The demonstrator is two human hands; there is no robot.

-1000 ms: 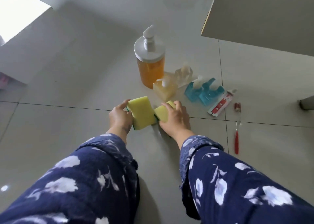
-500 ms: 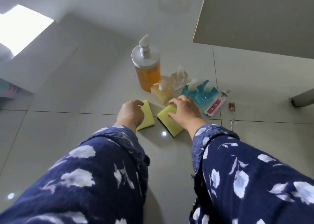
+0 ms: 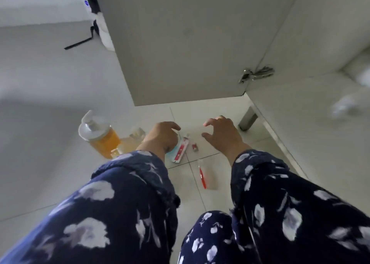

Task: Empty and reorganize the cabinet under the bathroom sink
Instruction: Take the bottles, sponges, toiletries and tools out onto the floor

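Floor and cabinet inventory, counted by kind.

Pump bottles of orange liquid: one large, with one smaller amber bottle beside it, partly hidden by the sleeve. Clear small bottles: one, blurred. Toothpaste tubes: one, red and white. Toothbrushes: one, red-handled. Small red items by the tube: one, too small to identify. Open cabinet doors: one. Metal hinges: one. Cabinet legs: one. Hands in view: two, left hand and right hand, neither gripping anything. Patterned navy sleeves: two.
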